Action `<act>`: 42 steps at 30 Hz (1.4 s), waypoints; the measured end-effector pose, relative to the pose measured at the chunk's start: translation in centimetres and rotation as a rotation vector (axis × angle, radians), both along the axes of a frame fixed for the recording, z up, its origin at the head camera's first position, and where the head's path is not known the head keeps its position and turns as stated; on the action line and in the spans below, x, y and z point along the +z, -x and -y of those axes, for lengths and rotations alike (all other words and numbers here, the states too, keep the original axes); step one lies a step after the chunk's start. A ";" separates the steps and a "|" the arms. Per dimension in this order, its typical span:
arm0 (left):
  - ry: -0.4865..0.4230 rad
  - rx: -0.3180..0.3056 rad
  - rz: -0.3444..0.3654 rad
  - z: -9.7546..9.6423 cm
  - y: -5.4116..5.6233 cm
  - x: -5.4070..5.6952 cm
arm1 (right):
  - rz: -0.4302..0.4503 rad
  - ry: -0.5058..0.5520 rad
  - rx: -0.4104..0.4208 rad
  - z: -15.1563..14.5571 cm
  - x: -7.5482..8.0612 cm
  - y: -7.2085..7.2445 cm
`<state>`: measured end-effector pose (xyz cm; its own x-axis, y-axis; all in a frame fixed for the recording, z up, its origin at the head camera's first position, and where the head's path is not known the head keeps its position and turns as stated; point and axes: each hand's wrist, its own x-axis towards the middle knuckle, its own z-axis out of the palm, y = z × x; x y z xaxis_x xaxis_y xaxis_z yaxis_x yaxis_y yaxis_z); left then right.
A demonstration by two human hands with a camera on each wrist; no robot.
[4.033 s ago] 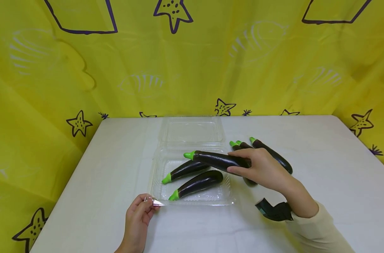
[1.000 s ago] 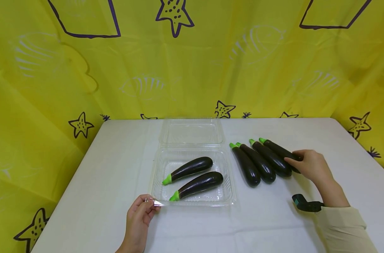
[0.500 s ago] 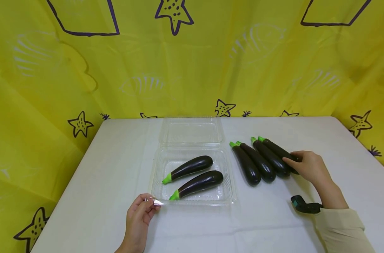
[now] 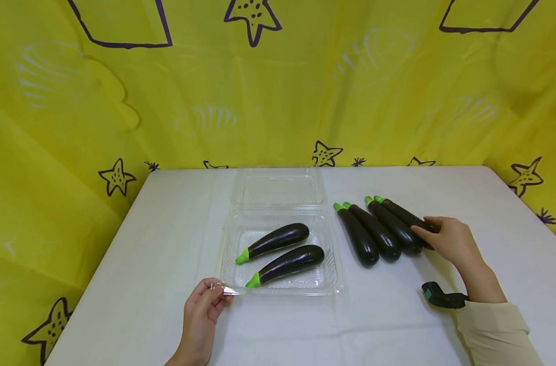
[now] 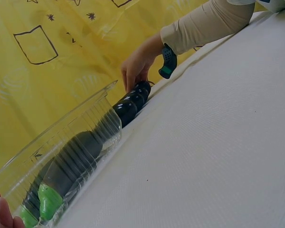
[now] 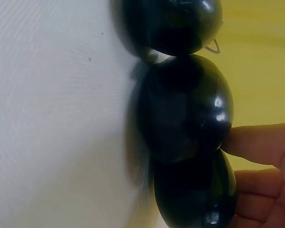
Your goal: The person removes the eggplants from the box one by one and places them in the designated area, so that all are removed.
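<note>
In the head view, my left hand (image 4: 199,317) pinches the front left corner of a clear plastic clamshell container (image 4: 296,292), whose lid lies folded back. Two glossy dark eggplants (image 4: 290,264) with green stems lie slanted inside it. Right of the container, several more eggplants (image 4: 361,236) lie side by side in a row. My right hand (image 4: 454,244) holds the thick end of the rightmost eggplant (image 4: 403,213), which touches its neighbour. The right wrist view shows the thumb (image 6: 256,145) where two rounded ends meet, and the other fingers against the end eggplant (image 6: 194,194).
A white-covered table (image 4: 378,325) bears everything. Behind it and at both sides hangs a yellow curtain (image 4: 278,101) with starfish and fish drawings. The container's open lid (image 4: 278,188) reaches near the table's back edge. A dark wrist device (image 4: 442,296) sits on the right wrist.
Four seconds ago my right hand held an eggplant over the container; one now lies at the row's right end under that hand. The third eggplant's stem has shifted right, toward it.
</note>
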<state>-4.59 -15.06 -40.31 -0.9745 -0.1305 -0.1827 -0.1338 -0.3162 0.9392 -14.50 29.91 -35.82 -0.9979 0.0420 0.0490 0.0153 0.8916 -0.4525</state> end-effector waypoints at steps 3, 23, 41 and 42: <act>-0.006 -0.004 -0.013 0.0 0.0 0.0 | -0.011 0.003 -0.004 0.1 0.0 0.0; -0.021 0.005 -0.024 0.1 0.0 -0.1 | -0.114 0.068 0.050 2.6 2.5 -0.3; -0.041 0.005 -0.037 0.0 0.0 -0.1 | -0.121 0.127 0.158 7.5 3.7 -2.1; -0.041 0.004 -0.036 0.0 0.0 -0.1 | -0.117 0.128 0.167 7.7 3.8 -2.2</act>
